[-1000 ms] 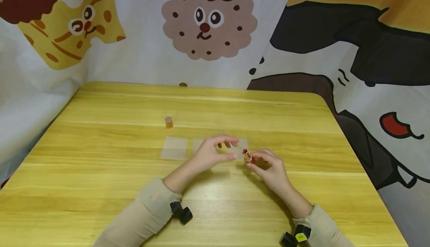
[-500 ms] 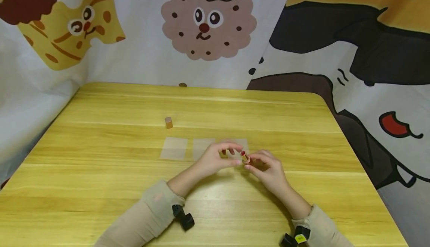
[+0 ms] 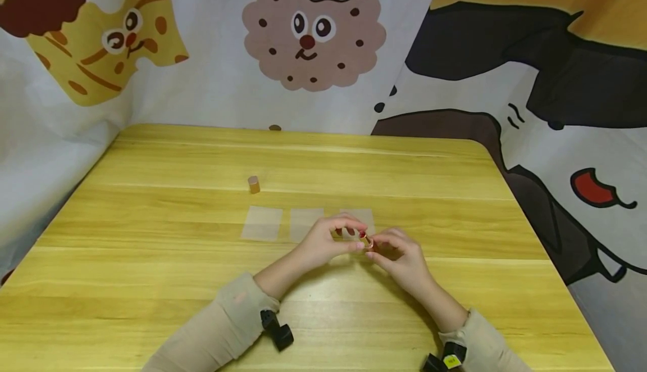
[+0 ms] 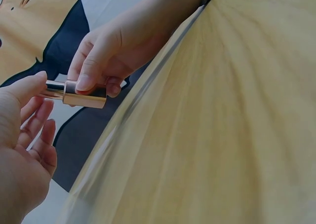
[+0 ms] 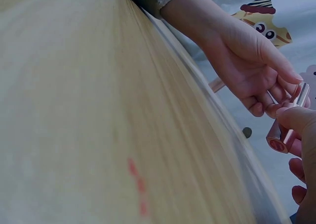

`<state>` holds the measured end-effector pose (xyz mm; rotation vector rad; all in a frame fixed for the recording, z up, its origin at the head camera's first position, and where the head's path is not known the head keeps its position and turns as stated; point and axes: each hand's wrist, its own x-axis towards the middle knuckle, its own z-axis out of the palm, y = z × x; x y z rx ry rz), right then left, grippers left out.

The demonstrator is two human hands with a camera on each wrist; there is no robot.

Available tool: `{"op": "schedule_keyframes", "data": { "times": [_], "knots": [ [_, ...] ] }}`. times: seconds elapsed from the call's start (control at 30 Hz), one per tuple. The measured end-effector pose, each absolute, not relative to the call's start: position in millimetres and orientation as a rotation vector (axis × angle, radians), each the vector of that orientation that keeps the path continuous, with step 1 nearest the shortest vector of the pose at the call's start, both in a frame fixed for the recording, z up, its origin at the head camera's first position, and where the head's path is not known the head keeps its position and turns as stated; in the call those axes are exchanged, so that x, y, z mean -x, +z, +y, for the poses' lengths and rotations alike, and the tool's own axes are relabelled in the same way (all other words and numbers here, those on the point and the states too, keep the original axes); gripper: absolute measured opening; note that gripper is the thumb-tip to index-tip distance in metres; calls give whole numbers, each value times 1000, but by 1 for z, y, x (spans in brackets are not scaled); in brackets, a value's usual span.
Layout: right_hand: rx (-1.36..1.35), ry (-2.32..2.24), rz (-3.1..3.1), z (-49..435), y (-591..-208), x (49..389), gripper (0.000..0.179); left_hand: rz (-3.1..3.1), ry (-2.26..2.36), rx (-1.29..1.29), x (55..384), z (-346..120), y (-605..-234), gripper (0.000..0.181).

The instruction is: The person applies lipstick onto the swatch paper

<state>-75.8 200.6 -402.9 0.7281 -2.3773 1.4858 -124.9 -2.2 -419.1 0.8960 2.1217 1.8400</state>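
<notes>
A lipstick with a rose-gold case (image 4: 89, 94) and a red tip is held between both hands over the table. My right hand (image 3: 404, 257) grips its square base, thumb on one side and fingers on the other. From the other end, my left hand (image 3: 323, 241) pinches the shiny inner tube (image 4: 53, 89) between thumb and forefinger, its other fingers loosely bent. In the right wrist view the flat end of the base (image 5: 277, 144) faces the camera. The rose-gold lipstick cap (image 3: 254, 185) stands apart on the table, beyond the paper squares.
Three thin pale paper squares lie in a row: a left one (image 3: 262, 223), a middle one (image 3: 305, 223) and a right one (image 3: 358, 220), partly behind the left hand. The wooden table (image 3: 151, 282) ends at a printed curtain (image 3: 202, 80). Red marks (image 5: 138, 184) show in the right wrist view.
My left hand has moved right and slightly down, and its thumb and forefinger have closed on the lipstick's tube. My right hand has shifted slightly left with the lipstick.
</notes>
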Motion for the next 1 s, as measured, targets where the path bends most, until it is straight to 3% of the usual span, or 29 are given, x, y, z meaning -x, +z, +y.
{"op": "schedule_keyframes", "data": {
  "times": [0.6,1.0],
  "knots": [
    [-750,1454,-2357,199,-403,75,29,2086,1935,-845,118,4,-420,30],
    [-743,1508,-2395,198,-402,74,26,2081,2008,-833,104,2,-389,19]
  ]
}}
